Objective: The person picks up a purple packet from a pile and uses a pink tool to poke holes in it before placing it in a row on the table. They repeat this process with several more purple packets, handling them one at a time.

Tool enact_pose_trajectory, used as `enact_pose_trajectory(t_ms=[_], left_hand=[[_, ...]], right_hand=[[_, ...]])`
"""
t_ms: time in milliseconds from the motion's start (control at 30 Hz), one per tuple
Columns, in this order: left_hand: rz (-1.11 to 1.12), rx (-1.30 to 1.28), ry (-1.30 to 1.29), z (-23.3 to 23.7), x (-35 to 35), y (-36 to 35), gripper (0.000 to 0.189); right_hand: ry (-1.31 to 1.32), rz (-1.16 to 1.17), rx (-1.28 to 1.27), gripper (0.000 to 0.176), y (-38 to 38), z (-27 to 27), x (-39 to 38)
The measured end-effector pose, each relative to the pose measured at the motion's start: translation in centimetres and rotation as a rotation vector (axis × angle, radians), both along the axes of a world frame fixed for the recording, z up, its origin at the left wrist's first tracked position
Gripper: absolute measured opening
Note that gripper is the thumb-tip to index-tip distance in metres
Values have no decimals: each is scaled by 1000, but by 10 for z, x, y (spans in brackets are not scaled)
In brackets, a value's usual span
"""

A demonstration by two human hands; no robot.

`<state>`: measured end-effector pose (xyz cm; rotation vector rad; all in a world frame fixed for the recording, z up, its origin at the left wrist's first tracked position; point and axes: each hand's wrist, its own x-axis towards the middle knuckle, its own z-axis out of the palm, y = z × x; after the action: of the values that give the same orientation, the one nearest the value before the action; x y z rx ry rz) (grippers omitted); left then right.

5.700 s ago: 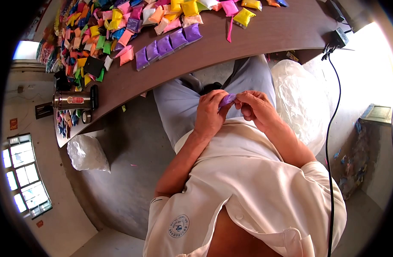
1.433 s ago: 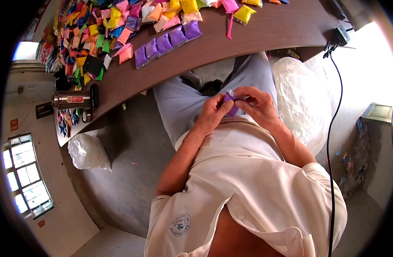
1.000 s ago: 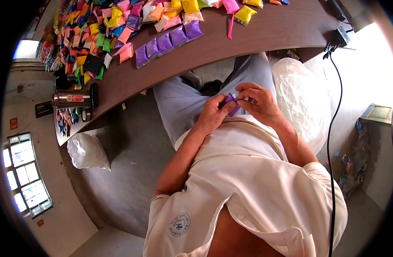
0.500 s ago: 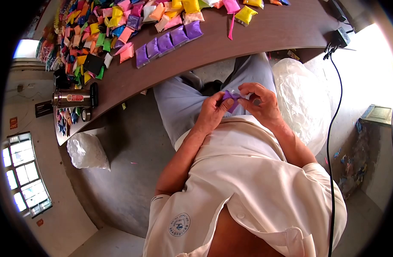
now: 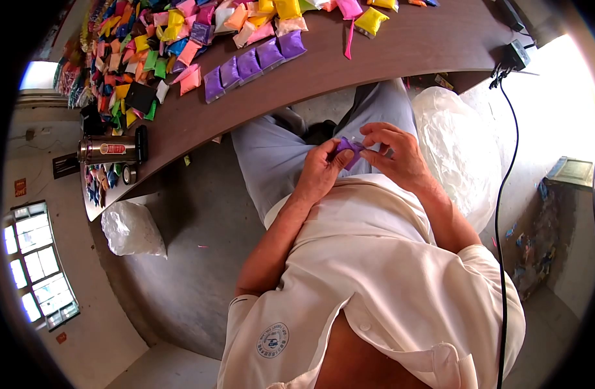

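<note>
A small purple packet [image 5: 350, 153] is held over my lap, at the near side of the table. My left hand [image 5: 320, 170] grips its left side, thumb laid across the front. At the packet's upper right edge, the thumb and fingers of my right hand [image 5: 396, 155] are pinched together. Fingers partly cover the packet, so its far side is hidden. On the table ahead lies a row of purple packets [image 5: 249, 66], joined side by side, apart from both hands.
Many colourful packets [image 5: 174, 32] heap on the brown table [image 5: 375, 61]. A steel flask [image 5: 113, 149] lies at its left end. A white plastic bag [image 5: 456, 155] stands right of my legs, another clear bag [image 5: 132, 228] on the left floor. A black cable [image 5: 514, 162] hangs at right.
Both hands stay in nearly the same place with the purple packet. Only slight shifts of the packet and of the right fingers show.
</note>
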<state>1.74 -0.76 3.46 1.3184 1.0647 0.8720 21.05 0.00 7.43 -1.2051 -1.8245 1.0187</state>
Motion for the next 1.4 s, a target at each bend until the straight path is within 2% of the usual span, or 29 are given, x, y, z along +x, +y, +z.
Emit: enact_pose_trajectory(t_ms=[233,367,500,700,833,900,1033,1100,1400], left_hand=[[-38,36,66,4,0,0,28],[52,60,37,5,4,-1,27],[34,46,42,-1,1,2,27],[99,51,36,-3,-1,1,34],[75,37,8,0,-1,1,30],[77,20,-16,-1,0,0,31],[38,-16,-20,0,-2,1,34],[18,-29,-21,0,-3,1,34],[-31,-71,-25,-1,-3,3,36]], right_hand=[[-12,15,-77,13,-2,-2,-7],[95,-39,-110,15,-5,-1,-7],[235,-149,-85,19,-8,-6,-7],[314,-118,-100,24,1,-7,2],[262,-102,-234,27,1,-5,-1],[127,-54,-306,29,1,0,-2],[222,-104,-300,26,2,-19,-4],[322,-70,-393,27,3,-21,-2],[295,-42,-456,29,9,-1,-1]])
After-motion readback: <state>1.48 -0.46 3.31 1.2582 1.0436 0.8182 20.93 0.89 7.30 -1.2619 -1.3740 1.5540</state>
